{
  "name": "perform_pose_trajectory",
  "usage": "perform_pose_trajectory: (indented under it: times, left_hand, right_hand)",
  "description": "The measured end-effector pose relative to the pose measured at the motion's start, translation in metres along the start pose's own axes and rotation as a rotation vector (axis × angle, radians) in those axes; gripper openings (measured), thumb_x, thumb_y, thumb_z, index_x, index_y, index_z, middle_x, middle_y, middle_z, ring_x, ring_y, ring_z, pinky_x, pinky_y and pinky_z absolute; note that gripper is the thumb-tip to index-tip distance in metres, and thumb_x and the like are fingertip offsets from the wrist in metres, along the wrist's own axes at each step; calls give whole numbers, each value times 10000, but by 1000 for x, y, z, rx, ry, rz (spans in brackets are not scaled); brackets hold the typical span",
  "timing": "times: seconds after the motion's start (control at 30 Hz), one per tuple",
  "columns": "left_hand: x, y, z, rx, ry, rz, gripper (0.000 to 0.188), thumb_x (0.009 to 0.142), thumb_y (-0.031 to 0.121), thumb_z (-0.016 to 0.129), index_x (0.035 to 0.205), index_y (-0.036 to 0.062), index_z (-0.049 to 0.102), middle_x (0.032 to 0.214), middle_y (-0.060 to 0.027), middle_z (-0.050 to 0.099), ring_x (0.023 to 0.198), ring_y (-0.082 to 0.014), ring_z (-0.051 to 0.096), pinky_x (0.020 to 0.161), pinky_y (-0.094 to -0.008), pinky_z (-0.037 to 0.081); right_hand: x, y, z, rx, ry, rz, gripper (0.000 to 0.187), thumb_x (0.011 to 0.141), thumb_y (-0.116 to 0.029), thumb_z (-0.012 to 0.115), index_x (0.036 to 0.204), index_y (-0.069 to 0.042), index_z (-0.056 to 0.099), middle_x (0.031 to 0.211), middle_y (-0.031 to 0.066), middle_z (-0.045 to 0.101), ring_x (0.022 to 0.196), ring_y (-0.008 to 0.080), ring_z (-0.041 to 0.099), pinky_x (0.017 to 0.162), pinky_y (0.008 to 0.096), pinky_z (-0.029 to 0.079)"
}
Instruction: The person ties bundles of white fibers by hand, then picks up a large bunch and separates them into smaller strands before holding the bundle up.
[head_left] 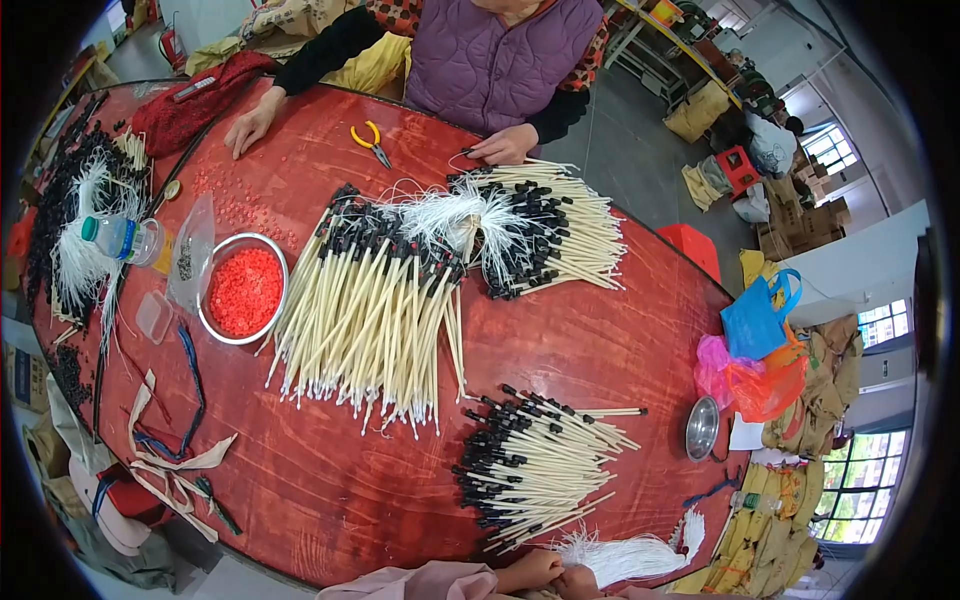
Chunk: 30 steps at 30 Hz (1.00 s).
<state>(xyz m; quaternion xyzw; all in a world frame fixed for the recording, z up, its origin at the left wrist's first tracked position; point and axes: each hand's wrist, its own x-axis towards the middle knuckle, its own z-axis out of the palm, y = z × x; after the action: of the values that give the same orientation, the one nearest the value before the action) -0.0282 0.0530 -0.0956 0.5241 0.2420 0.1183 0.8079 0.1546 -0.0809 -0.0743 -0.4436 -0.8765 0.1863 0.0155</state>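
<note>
At the lower edge my left hand (pixel 530 570) and my right hand (pixel 577 582) come together, fingers closed. What they pinch is too small or hidden to make out. Just right of them lies a bundle of white strings (pixel 635 558). Beyond my hands a fanned pile of cream-coloured sticks with black ends (pixel 550 465) rests on the red table (pixel 330 480). Farther off, a larger pile of such sticks (pixel 365 310) spreads across the middle, with white strings (pixel 450 215) over its black ends.
Across the table a person in a purple vest (pixel 500 65) has one hand (pixel 505 145) at more sticks (pixel 585 225). Yellow-handled pliers (pixel 375 145) lie nearby. At left are a bowl of red pieces (pixel 245 290), a bottle (pixel 125 238) and cloth strips (pixel 185 465); at right, a metal bowl (pixel 702 428).
</note>
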Motion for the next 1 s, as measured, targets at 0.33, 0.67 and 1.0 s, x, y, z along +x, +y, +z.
perform_pose_trajectory:
  times: [0.33,0.67,1.0]
  left_hand:
    - [1,2,0,30,-10,33,200,799,203,617,755,8,610,666,-164,613,571,-259,589,541,-382,450]
    - [0,12,-4,60,-75,-98,202,896,196,584,860,3,628,663,-73,642,546,-133,621,504,-291,488]
    - [2,31,-10,-90,-88,-351,179,900,194,548,822,43,602,612,-40,600,459,-116,572,389,-257,431]
  right_hand:
    - [3,-3,4,434,94,359,273,858,-288,640,890,-18,607,724,187,539,527,339,468,489,446,377]
    - [22,-12,-22,297,-286,767,280,820,-365,594,803,-97,673,739,172,649,692,387,626,632,486,496]
    - [59,-27,-61,286,-130,770,261,815,-364,596,785,-115,669,691,156,640,644,392,614,593,502,483]
